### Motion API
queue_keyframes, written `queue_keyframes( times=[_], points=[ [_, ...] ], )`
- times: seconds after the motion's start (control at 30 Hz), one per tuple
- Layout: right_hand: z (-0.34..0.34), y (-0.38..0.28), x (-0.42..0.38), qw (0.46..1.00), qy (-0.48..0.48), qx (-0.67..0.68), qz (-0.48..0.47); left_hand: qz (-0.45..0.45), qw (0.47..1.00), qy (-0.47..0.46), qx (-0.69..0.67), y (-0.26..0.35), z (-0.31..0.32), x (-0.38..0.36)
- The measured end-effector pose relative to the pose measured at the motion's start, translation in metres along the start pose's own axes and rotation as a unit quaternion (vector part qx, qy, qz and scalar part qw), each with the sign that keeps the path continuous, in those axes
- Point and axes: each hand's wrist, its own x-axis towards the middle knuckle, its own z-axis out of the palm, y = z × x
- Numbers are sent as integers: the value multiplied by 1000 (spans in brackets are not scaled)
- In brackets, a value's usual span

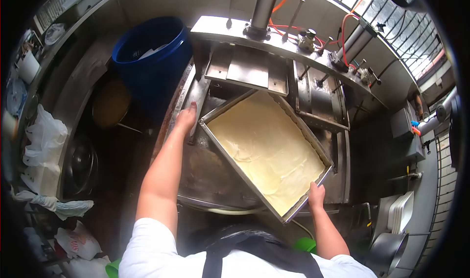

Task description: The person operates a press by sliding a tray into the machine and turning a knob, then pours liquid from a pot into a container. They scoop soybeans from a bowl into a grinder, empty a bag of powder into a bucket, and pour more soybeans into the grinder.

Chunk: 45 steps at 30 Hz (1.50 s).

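A rectangular metal tray (247,182) lies at an angle over the press bed, its near corner reaching past the bed's front edge. In it is a smooth, pale yellow layer (267,148) with a few wrinkles and ridges. My right hand (316,195) is closed on the tray's near right edge, thumb on the rim. To the left of the tray, my left hand (186,119) grips a long metal bar (197,93) at the side of the bed. Its thumb points away from me; its other fingers are mostly hidden.
Behind the tray stands a metal press frame (235,31) with upright cylinders (265,8) and orange hoses. Flat metal plates (247,70) hang beneath it. A blue barrel (152,48) is at the back left. Plastic bags (45,136) sit on the left shelf; a metal pot (389,253) is at right.
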Motion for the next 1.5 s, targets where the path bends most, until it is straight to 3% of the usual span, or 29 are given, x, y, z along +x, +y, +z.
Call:
queue_keyframes(
  times=[0.03, 0.1, 0.13, 0.17, 0.23, 0.43, 0.5, 0.53, 0.63, 0.77, 0.93, 1.03, 1.1, 1.13, 1.2, 1.23, 1.3, 1.37, 1.4, 1.43, 1.47, 1.5],
  points=[
    [-2, -2, 2, 1000, -9, -9, -5, 63, 987, -5, -149, 1, 6, -5],
    [-4, -14, 7, 1000, -12, -13, -9, 138, 979, -69, -136, 32, 14, -37],
    [-6, -24, 4, 999, -16, -31, -7, 224, 973, -42, -32, 40, 24, -40],
    [-9, -30, 2, 999, -20, -49, -6, 226, 973, -46, -29, 48, 25, -47],
    [-12, -17, 10, 999, -20, -46, 1, 202, 974, 4, 102, 57, 24, -62],
    [-20, -13, 16, 996, -12, -93, -1, 176, 972, 16, 156, 42, 14, -107],
    [-27, -41, -14, 980, -11, -200, -11, 158, 974, 4, 163, 18, 11, -141],
    [-31, -24, -21, 973, -46, -221, -41, 157, 975, 1, 158, 6, 6, -164],
    [-39, -1, -59, 934, 24, -340, -105, 175, 982, 32, 69, -51, 18, -228],
    [-47, -23, -50, 928, 9, -341, -152, 73, 997, 24, 17, -79, 23, -330],
    [-35, -24, -40, 908, 24, -359, -217, 20, 998, 4, -62, -106, 18, -397],
    [-24, -28, -23, 903, 32, -340, -261, -12, 996, -49, -69, -115, 16, -410],
    [-7, -50, -7, 896, 8, -353, -267, -46, 965, -132, -222, -144, 34, -413],
    [4, -58, 5, 890, 10, -345, -297, -44, 965, -132, -222, -142, 31, -414],
    [28, -73, 28, 903, 16, -290, -316, -175, 922, -221, -266, -130, 20, -411],
    [43, -79, 34, 921, 18, -245, -303, -174, 922, -223, -264, -132, 24, -404],
    [89, -69, 47, 916, 245, -144, -284, -134, 886, -83, -437, -139, 34, -383],
    [129, -70, 20, 979, 191, -26, -59, -125, 846, -25, -518, -117, 14, -363],
    [146, -64, -9, 996, 88, 9, -31, -128, 851, -38, -508, -124, 11, -352],
    [159, -56, -52, 994, 41, 36, -91, -126, 850, -37, -511, -123, 12, -352],
    [159, -72, -102, 998, -2, 25, -66, -121, 842, -39, -525, -120, 15, -354],
    [165, -53, -126, 993, -21, -7, -118, -117, 834, -43, -537, -119, 18, -358]
  ],
)
